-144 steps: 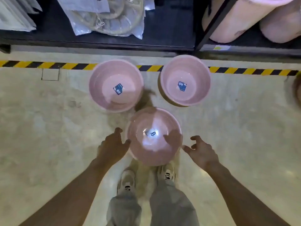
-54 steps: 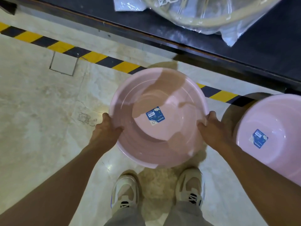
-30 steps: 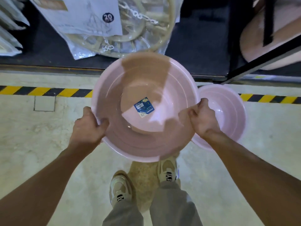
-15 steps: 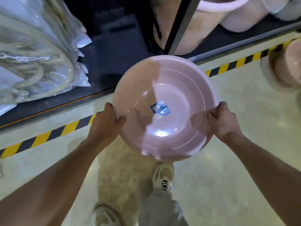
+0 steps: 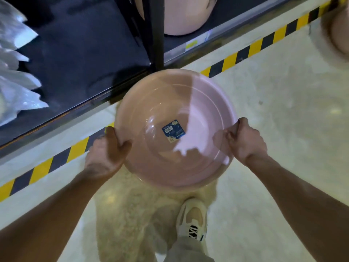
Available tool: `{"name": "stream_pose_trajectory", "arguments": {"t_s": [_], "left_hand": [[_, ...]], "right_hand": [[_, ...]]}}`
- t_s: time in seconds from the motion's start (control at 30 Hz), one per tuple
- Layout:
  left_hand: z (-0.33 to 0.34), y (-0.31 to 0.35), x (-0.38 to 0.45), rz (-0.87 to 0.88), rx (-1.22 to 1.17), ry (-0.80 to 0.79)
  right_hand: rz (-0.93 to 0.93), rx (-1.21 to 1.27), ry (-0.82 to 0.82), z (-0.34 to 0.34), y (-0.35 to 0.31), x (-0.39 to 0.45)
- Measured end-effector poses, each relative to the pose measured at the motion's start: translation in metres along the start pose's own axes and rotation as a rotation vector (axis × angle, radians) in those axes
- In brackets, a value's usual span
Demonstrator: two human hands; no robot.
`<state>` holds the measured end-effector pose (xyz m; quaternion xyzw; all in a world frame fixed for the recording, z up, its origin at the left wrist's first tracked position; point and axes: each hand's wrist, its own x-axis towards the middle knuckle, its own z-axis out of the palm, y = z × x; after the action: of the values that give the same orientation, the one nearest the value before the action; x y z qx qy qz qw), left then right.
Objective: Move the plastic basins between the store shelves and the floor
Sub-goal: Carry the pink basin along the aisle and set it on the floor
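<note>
Pink basin (image 5: 175,127) held above the floor (image 5: 283,114), just off the dark shelf (image 5: 79,53) edge. Left hand (image 5: 105,154) and right hand (image 5: 245,140) each clamped on opposite rims. Blurred pink shape at top right (image 5: 340,33), probably another basin.

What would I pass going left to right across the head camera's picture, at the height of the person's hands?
Striped floor tape → left hand → pink basin with a blue label inside → right hand → bare pale floor.
</note>
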<state>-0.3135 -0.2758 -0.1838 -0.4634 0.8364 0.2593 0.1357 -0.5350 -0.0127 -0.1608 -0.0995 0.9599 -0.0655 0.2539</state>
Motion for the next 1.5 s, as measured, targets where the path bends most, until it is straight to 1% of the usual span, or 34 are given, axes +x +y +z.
{"name": "stream_pose_trajectory", "arguments": {"t_s": [0.17,0.27,0.4,0.53,0.63,0.77,0.83,0.9,1.0,1.13,1.2,1.27,1.37,1.43,1.47,1.5], "left_hand": [[0.032,-0.001,0.02,-0.056,-0.058,0.004],[0.04,-0.005,0.027,-0.065,-0.069,-0.005],[0.047,-0.007,0.032,-0.127,-0.07,-0.048],[0.046,-0.007,0.037,-0.156,-0.163,-0.12],[0.045,-0.007,0.038,-0.164,-0.208,-0.136],[0.044,-0.006,0.037,-0.163,-0.236,-0.114],[0.04,-0.004,0.033,-0.138,-0.198,-0.063],[0.03,0.001,0.024,-0.129,-0.196,-0.047],[0.001,0.019,0.001,-0.08,-0.192,-0.034],[-0.06,0.061,-0.031,-0.023,-0.186,-0.013],[-0.098,0.09,-0.043,0.023,-0.229,-0.018],[-0.14,0.124,-0.061,0.108,-0.239,-0.021],[-0.209,0.186,-0.098,0.217,-0.292,0.033],[-0.26,0.229,-0.129,0.324,-0.25,0.093],[-0.284,0.251,-0.146,0.37,-0.232,0.092],[-0.31,0.275,-0.166,0.371,-0.246,0.063]], "right_hand": [[0.02,0.01,0.011,0.034,0.005,0.018],[0.017,0.016,-0.01,0.049,0.006,0.026],[0.052,0.102,-0.044,0.067,0.005,0.03],[0.079,0.157,-0.068,0.074,0.004,0.035],[0.082,0.176,-0.105,0.073,0.004,0.037],[0.093,0.227,-0.159,0.072,0.004,0.038],[0.089,0.237,-0.149,0.067,0.002,0.033],[0.092,0.249,-0.137,0.056,0.001,0.024],[0.101,0.27,-0.123,0.019,0.006,0.002],[0.141,0.296,-0.075,-0.065,0.012,-0.032],[0.157,0.321,-0.03,-0.118,0.015,-0.051],[0.183,0.346,0.03,-0.176,0.02,-0.075],[0.203,0.376,0.126,-0.269,0.03,-0.121],[0.223,0.392,0.203,-0.333,0.038,-0.157],[0.233,0.393,0.24,-0.364,0.043,-0.176],[0.24,0.396,0.274,-0.395,0.048,-0.195]]}}
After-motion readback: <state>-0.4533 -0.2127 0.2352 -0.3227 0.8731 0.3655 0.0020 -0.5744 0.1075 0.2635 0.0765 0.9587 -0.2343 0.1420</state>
